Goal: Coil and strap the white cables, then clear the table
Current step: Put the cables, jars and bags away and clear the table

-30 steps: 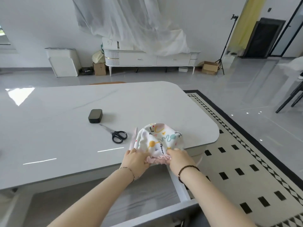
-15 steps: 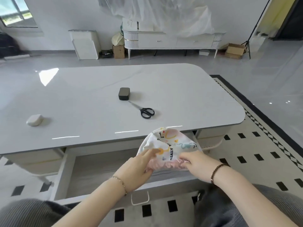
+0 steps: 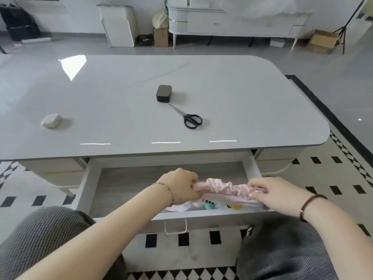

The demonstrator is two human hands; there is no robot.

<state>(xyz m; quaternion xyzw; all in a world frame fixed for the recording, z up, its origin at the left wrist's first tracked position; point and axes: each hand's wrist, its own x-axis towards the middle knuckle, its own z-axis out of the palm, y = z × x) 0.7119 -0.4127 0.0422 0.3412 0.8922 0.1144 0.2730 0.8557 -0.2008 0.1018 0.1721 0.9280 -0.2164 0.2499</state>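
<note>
Forearms reach forward into the open drawer [image 3: 125,186] under the bench [image 3: 242,93]. Left hand [image 3: 179,185] and right hand [image 3: 276,194], knuckles up, curl their fingers to pinch opposite ends of the pink frilled rim of the pouch [image 3: 224,187]. It sits low inside the drawer, against the front wall.

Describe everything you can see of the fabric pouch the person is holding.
The fabric pouch is soft cloth, white with colourful printed shapes and letters, edged along its top by a gathered pale pink ruffle. It is stretched sideways, low inside the open drawer, near the drawer's front wall. The left hand grips one end of the ruffle and the right hand pinches the other. Its lower part is mostly hidden.
</note>
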